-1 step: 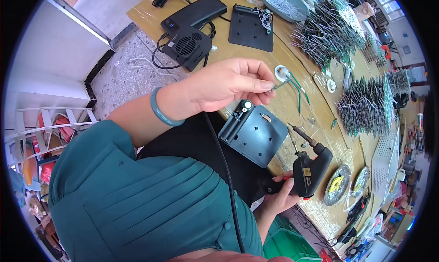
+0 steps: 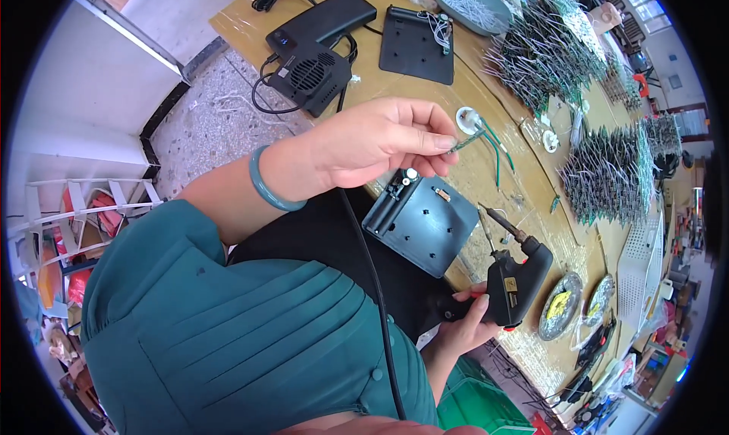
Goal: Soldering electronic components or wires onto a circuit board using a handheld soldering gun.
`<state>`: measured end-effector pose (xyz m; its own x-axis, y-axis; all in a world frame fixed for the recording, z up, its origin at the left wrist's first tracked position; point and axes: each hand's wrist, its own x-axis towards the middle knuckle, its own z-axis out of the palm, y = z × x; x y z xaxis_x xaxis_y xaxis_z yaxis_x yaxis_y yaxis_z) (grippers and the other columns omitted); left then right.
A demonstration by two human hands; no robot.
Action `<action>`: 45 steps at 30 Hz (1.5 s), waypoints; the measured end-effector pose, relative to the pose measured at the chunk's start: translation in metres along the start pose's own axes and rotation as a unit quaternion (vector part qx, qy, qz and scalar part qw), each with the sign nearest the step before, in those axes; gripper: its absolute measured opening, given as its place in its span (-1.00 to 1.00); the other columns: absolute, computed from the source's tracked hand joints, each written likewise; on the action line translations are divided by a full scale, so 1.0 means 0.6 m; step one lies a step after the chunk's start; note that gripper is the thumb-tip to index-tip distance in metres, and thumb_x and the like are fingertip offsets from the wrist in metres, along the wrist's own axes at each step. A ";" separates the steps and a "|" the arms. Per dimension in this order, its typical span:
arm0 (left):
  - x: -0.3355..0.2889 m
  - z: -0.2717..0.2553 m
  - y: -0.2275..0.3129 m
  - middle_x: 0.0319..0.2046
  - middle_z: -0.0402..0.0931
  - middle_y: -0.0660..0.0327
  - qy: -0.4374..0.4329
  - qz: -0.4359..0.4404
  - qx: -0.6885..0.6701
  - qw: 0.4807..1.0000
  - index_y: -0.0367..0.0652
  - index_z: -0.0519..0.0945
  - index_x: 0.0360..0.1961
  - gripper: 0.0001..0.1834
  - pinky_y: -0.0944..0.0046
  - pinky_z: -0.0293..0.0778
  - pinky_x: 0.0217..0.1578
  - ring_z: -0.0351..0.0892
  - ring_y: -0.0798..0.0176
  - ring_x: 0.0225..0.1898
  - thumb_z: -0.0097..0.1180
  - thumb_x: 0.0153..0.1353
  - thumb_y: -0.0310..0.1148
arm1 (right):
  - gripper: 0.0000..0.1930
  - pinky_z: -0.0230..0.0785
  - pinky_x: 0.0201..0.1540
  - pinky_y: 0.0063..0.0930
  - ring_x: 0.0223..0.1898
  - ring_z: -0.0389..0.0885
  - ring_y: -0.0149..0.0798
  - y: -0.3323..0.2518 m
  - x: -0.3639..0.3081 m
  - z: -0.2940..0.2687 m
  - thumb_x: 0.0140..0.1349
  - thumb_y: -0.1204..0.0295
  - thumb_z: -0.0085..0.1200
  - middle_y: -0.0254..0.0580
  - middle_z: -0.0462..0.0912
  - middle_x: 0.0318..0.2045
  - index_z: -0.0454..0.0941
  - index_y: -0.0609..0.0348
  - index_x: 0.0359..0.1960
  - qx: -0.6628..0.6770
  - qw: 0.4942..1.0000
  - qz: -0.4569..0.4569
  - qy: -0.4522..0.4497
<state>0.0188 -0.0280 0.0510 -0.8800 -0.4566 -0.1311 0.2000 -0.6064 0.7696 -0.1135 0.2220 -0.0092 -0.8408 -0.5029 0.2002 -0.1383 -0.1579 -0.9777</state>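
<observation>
Raised above the bench, my left hand point(image 2: 402, 140) pinches a thin green strip point(image 2: 469, 140), which looks like a small circuit board seen edge-on. Just beyond it lies a white round part point(image 2: 469, 120) with green wires; whether they join the strip, I cannot tell. My right hand point(image 2: 465, 330) grips a black soldering gun point(image 2: 518, 283) low on the right, its metal tip pointing up and left. Between both hands a black plastic panel point(image 2: 425, 226) rests at the bench edge, tilted, with a small component and a white round knob on it.
A black fan-vented device point(image 2: 311, 74) with cables sits at the far left, beside another black panel point(image 2: 416, 47). A tray of white pieces point(image 2: 474, 8) and dense stacks of wired circuit boards point(image 2: 607, 177) stand to the right. Metal dishes point(image 2: 560, 306) hold yellow sponge. A black cable point(image 2: 372, 268) crosses my lap.
</observation>
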 end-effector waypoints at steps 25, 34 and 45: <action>-0.003 0.009 -0.018 -0.30 0.47 0.29 0.031 0.096 0.226 0.969 -0.24 0.44 -0.18 -0.82 0.42 0.42 -0.16 0.46 0.45 -0.21 0.11 0.19 -0.50 | -0.73 0.38 -0.46 -0.57 -0.54 0.49 -0.37 0.008 -0.002 -0.008 0.19 0.45 0.04 0.05 0.57 -0.31 0.40 0.40 -0.15 -0.003 1.000 0.000 -0.024; -0.006 0.015 -0.030 -0.28 0.48 0.26 0.032 0.148 0.314 0.937 -0.30 0.46 -0.15 -0.77 0.45 0.43 -0.12 0.48 0.46 -0.21 0.12 0.15 -0.57 | -0.51 0.43 -0.42 -0.54 -0.49 0.55 -0.34 -0.020 0.002 0.021 0.10 0.32 0.16 0.06 0.59 -0.30 0.34 0.42 -0.03 -0.033 0.996 -0.066 -0.053; -0.011 0.018 -0.026 -0.30 0.52 0.23 0.041 0.148 0.321 0.935 -0.32 0.48 -0.19 -0.79 0.43 0.46 -0.16 0.53 0.44 -0.23 0.16 0.13 -0.55 | -0.53 0.46 -0.28 -0.46 -0.40 0.56 -0.29 -0.028 0.005 0.028 0.07 0.52 0.12 -0.03 0.54 -0.35 0.26 0.45 0.01 -0.041 0.994 -0.071 -0.075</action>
<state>0.0170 -0.0085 0.0467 -0.7860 -0.6065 0.1203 0.1069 0.0583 0.9926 -0.1047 0.2088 0.0091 -0.7233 -0.6024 0.3376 -0.2975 -0.1692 -0.9396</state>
